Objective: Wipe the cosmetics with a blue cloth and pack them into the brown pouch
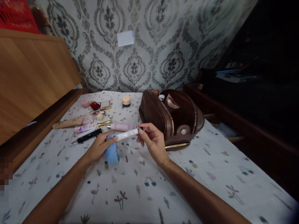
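A slim white cosmetic tube spans the space between both hands, tilted slightly up to the right. My left hand is closed on the tube's left end, together with a light blue cloth that hangs below the fingers. At the tube's dark right tip, the thumb and index finger of my right hand pinch. Just right of that hand stands a brown leather toiletry bag, unzipped, with a few items showing inside. Behind the white tube lies a pink tube.
Left of the hands lie a black pen-like tube, a brush-like wooden item and several small cosmetics. A cream-lidded jar stands farther back. Patterned wallpaper backs the printed sheet; a wooden cabinet rises at left.
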Demonstrator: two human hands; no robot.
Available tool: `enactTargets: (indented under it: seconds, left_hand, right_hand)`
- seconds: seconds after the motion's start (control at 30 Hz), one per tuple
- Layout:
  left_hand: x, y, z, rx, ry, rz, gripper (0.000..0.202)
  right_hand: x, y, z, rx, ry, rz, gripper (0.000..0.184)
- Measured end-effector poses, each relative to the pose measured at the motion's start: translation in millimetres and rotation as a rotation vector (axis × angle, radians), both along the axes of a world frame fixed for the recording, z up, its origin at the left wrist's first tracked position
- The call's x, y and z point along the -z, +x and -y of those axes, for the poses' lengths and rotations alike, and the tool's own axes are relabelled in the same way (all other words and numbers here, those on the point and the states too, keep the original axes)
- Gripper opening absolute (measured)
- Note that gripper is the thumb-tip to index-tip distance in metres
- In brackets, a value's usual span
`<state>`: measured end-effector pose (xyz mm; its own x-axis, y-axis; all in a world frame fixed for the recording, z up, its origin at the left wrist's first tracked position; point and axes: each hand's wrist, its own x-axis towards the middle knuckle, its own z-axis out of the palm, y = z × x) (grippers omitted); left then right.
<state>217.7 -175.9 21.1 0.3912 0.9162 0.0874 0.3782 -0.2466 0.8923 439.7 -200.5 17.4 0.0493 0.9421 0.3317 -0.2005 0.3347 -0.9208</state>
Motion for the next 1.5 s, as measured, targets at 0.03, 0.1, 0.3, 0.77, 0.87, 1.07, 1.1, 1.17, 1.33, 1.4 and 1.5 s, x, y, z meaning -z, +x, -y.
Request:
enactTargets:
  seconds: [0.03, 0.1, 0.3, 0.77, 0.87, 1.07, 1.1, 1.17, 1.33, 1.4, 1.5]
  left_hand:
    - [-0.6, 2.5, 1.7, -0.021, -0.049, 0.051, 0.049]
    - [-3.0, 8.5, 5.2, -0.068, -0.125, 0.136, 0.056]
    - [-15.8, 29.0, 11.0, -0.116, -0.193, 0.156, 0.064]
    - [-81.9, 139.8, -21.3, 0.196, 0.543, -0.265, 0.04]
    - [-80.0, 146.2, -32.2, 0.226, 0.842, -0.444, 0.04]
    - [-66.9, 139.3, -34.5, 0.228, 1.061, -0.538, 0.037]
    - [-65.3, 138.9, -33.4, 0.22, 1.074, -0.528, 0.038]
    - [-62.7, 139.7, -31.2, 0.213, 1.08, -0.495, 0.041]
    - [-57.4, 142.8, -29.2, 0.209, 1.048, -0.438, 0.043]
    - [-56.0, 141.9, -29.3, 0.205, 1.047, -0.436, 0.042]
    - [-55.3, 139.7, -29.2, 0.207, 1.049, -0.443, 0.042]
  right_hand:
    - [-3.0, 0.5, 0.8, -0.002, 0.007, -0.005, 0.029]
    - [-9.1, 2.8, 3.5, 0.005, 0.023, -0.008, 0.029]
    - [-29.9, 29.0, 23.5, 0.102, 0.1, 0.142, 0.021]
    - [-86.8, 147.4, 55.5, 0.536, 0.269, 0.218, 0.015]
    - [-89.2, 165.8, 50.8, 0.625, 0.301, 0.255, 0.013]
    - [-94.6, 184.6, 20.3, 0.701, 0.383, 0.319, 0.012]
    - [-96.3, 185.3, 12.6, 0.684, 0.397, 0.337, 0.012]
    - [-100.6, 183.9, -3.9, 0.634, 0.419, 0.387, 0.011]
    - [-115.1, 166.4, -44.6, 0.533, 0.44, 0.615, 0.009]
    - [-120.1, 156.6, -59.0, 0.485, 0.426, 0.73, 0.01]
    - [-124.1, 143.9, -77.1, 0.447, 0.375, 0.899, 0.01]
